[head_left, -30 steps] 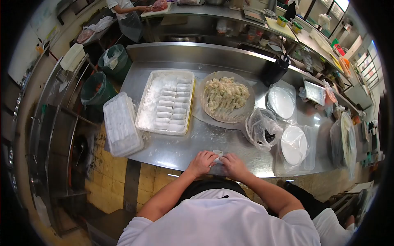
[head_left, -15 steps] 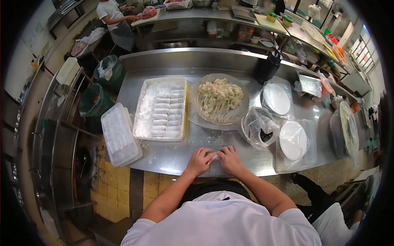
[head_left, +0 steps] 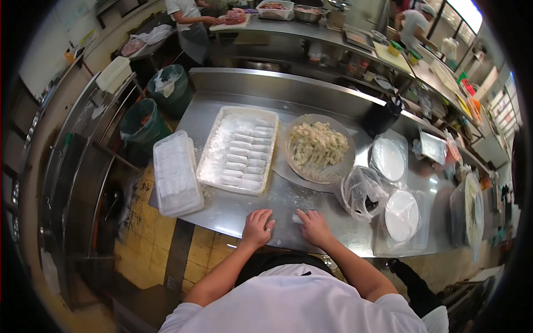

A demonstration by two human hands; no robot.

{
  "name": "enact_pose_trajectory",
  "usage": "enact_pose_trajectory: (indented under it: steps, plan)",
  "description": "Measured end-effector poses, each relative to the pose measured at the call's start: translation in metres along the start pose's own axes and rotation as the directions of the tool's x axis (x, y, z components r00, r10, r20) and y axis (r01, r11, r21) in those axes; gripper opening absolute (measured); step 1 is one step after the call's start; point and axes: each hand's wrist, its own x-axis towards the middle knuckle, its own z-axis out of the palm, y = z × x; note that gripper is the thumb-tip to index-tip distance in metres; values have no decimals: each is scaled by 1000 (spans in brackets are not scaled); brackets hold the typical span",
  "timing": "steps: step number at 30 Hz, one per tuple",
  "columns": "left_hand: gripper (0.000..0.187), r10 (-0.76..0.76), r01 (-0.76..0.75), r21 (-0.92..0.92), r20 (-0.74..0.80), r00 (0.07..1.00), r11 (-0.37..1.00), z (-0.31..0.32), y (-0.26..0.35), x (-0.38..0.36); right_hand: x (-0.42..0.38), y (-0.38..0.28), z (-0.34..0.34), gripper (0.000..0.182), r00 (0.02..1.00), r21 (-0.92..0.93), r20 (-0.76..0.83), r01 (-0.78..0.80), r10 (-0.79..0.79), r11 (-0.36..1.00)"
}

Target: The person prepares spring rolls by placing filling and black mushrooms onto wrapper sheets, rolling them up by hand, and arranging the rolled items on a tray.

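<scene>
Both hands are low over the steel table [head_left: 266,210], set apart. The left hand [head_left: 258,228] is palm down near the edge, its fingers close together; whether they close on anything I cannot tell. The right hand [head_left: 316,228] has its fingertips at a small white piece [head_left: 297,219], which lies between the hands, nearer the right; whether it is pinched or only touched I cannot tell.

Clock directions run from the hands. At eleven o'clock a rectangular white tray [head_left: 209,173] contains white-dusted rolls [head_left: 245,159] in two columns on its right side, with loose white powder on its left. At ten o'clock, just beside that tray, is a closed translucent box [head_left: 179,173] with pale shapes inside. At one o'clock a round, shallow bowl [head_left: 315,173] holds a mound of pale filling [head_left: 319,143] flecked with green. At two o'clock a container lined with clear plastic [head_left: 361,193] has something dark in it; beyond it, white discs [head_left: 388,159] sit in clear plastic, and another plastic-covered stack [head_left: 401,216] is at three o'clock. Between ten and eleven, off the table, stand two green bins [head_left: 169,91] with plastic liners.
</scene>
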Motion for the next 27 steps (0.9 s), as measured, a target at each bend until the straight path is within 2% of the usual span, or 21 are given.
enact_pose_trajectory:
  steps: [2,3,4,5,7,8,11,12,15,17,19,20,22,26,27]
  plan:
    - [42,-44,45,39,-33,998,998,-8,-12,-10,3,3,0,58,1000,70,-11,-24,25,997]
    - [42,-47,49,47,-40,998,998,-11,-14,-11,5,6,5,53,996,321,9,-84,85,943]
    - [42,-51,54,54,-48,998,997,-12,-15,-11,10,10,10,49,989,547,48,-142,139,825]
    - [42,-55,59,60,-58,997,996,-14,-16,-10,17,14,15,45,978,733,103,-198,181,651]
    - [43,-43,49,78,-81,996,996,-13,-15,-9,37,-13,-24,37,942,907,260,-314,213,282]
    - [44,-35,43,87,-92,995,995,-12,-15,-9,51,-27,-48,33,916,928,342,-364,208,75]
    - [46,-48,56,92,-84,995,994,-12,-15,-9,106,-45,-91,35,967,921,255,-251,29,298]
    - [46,-49,57,100,-86,995,993,-13,-14,-9,130,-43,-94,36,963,890,264,-266,59,371]
    - [46,-54,64,108,-95,994,992,-15,-14,-8,201,-67,-123,35,991,869,105,-133,86,477]
    - [46,-60,69,94,-98,993,993,-14,-15,-10,258,-61,-126,41,995,811,52,-94,88,578]
    - [46,-57,65,100,-89,994,993,-13,-18,-11,319,-45,-113,48,992,641,-91,-8,86,767]
    - [46,-54,63,103,-83,995,993,-13,-19,-10,339,-49,-119,50,992,574,-103,-4,77,819]
    - [47,-61,68,91,-88,994,994,-16,-18,-9,374,-58,-127,54,991,430,-126,4,55,903]
    - [47,-85,90,69,-69,994,994,-17,-18,-9,420,-66,-108,45,966,245,-257,77,-12,966]
    - [47,-89,93,69,-65,994,993,-19,-17,-7,431,-61,-100,45,984,184,-173,81,-49,979]
